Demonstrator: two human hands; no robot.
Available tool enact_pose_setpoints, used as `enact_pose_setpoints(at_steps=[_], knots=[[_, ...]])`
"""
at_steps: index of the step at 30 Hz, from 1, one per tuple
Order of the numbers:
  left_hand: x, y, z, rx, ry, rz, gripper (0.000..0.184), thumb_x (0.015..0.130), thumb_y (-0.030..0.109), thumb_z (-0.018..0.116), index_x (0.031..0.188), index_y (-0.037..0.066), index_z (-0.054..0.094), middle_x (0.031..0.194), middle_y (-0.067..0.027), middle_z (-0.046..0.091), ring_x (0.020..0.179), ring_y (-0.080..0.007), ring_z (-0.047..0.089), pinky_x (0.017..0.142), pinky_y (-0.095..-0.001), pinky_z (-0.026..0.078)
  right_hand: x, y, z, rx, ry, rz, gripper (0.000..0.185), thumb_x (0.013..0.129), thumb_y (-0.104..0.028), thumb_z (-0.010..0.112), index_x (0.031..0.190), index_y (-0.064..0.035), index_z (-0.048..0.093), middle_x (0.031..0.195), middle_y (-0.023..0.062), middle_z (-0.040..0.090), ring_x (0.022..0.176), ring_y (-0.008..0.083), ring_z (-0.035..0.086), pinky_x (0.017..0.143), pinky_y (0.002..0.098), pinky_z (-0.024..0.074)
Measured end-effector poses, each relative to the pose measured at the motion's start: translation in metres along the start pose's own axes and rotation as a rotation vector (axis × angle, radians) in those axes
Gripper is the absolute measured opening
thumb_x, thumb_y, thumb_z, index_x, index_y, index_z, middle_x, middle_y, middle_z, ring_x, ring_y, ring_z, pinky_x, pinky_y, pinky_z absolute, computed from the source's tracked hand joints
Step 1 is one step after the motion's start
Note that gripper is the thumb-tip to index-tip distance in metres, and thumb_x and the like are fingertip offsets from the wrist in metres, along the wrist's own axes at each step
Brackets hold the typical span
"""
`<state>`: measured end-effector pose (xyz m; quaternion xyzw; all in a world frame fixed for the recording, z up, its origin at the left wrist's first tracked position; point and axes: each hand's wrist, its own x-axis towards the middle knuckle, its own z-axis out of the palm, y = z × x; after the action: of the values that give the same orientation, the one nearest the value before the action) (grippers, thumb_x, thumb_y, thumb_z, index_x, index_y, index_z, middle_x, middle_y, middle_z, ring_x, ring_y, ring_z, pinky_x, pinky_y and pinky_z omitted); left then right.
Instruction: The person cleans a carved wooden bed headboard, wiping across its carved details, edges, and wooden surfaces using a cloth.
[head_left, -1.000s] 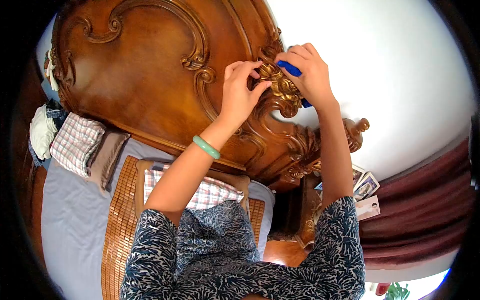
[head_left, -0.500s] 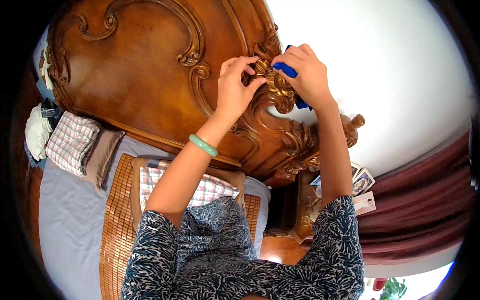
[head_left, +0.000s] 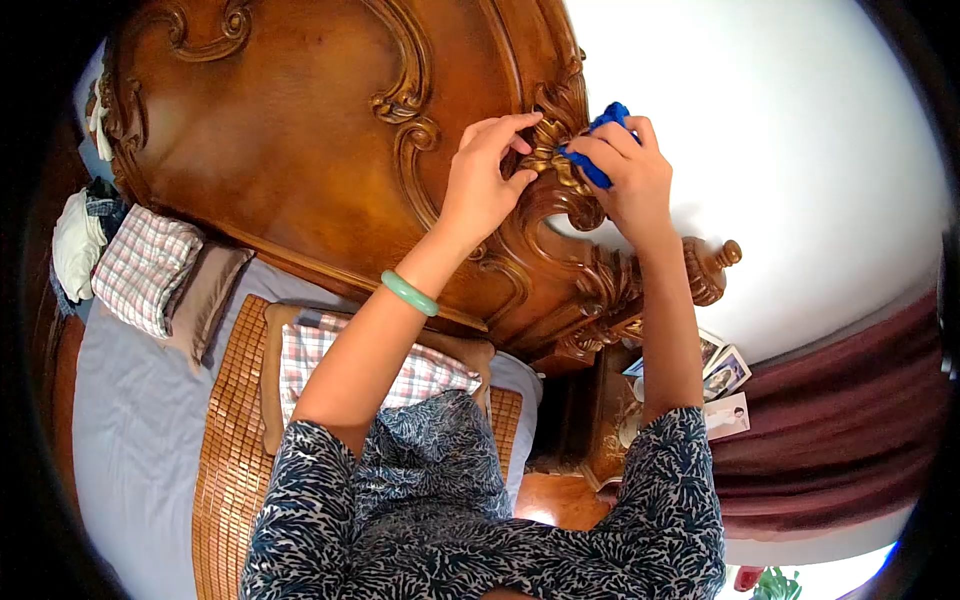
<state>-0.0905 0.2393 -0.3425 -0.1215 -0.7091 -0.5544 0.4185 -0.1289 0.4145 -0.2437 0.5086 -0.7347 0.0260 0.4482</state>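
A carved wooden headboard (head_left: 270, 130) fills the upper left, with a gold-painted carving (head_left: 546, 148) at its edge. My right hand (head_left: 640, 185) has its fingers closed on a bunched blue cloth (head_left: 590, 168) against the right side of this carving. Just left of the carving is my left hand (head_left: 484, 185), thumb and forefinger apart and their tips at the gold part. Nothing shows in that hand. Whether its fingertips press on the wood I cannot tell. A pale green bangle (head_left: 409, 293) circles the left wrist.
Below lies the bed with a bamboo mat (head_left: 228, 440), a checked pillow (head_left: 330, 365) and another checked pillow (head_left: 150, 265) farther left. A nightstand (head_left: 606, 445) with photos (head_left: 727, 372) stands at the right, beside a dark red curtain (head_left: 830, 430). A wooden finial (head_left: 712, 268) juts toward the white wall.
The right hand has shifted slightly right and down on the carving, and more of the blue cloth now bulges above its fingers. The left hand keeps nearly the same pose; the view has shifted slightly.
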Motion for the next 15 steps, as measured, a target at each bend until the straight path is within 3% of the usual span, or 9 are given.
enact_pose_setpoints(at_steps=[4,10,15], knots=[[-0.002,-0.001,0.003,0.035,0.006,0.017,0.068,0.074,-0.011,0.079,0.135,0.013,0.060,0.118,-0.0072,0.058,0.104,-0.0168,0.064,0.100,-0.0338,0.057,0.001,0.001,-0.001,-0.035,-0.038,-0.032,0.031,0.068,-0.009,0.075,0.096,-0.0217,0.072,0.091,-0.0054,0.063,0.091,0.0221,0.059,0.067,0.0332,0.0536],[-0.004,-0.004,0.007,0.076,0.057,0.082,0.067,0.076,-0.010,0.079,0.135,0.012,0.060,0.120,-0.0078,0.058,0.099,-0.0175,0.066,0.100,-0.0342,0.057,0.024,-0.006,-0.001,-0.129,-0.185,-0.239,0.007,0.076,-0.014,0.067,0.083,-0.0142,0.066,0.091,-0.0007,0.057,0.094,0.0227,0.057,0.066,0.0335,0.0544],[-0.002,-0.005,0.003,0.072,0.005,0.060,0.068,0.076,-0.011,0.078,0.137,0.012,0.059,0.124,-0.0079,0.056,0.105,-0.0181,0.066,0.100,-0.0333,0.057,0.025,0.001,-0.005,-0.160,-0.228,-0.314,0.008,0.077,-0.014,0.067,0.085,-0.0133,0.066,0.091,0.0012,0.056,0.096,0.0232,0.057,0.066,0.0331,0.0540]])
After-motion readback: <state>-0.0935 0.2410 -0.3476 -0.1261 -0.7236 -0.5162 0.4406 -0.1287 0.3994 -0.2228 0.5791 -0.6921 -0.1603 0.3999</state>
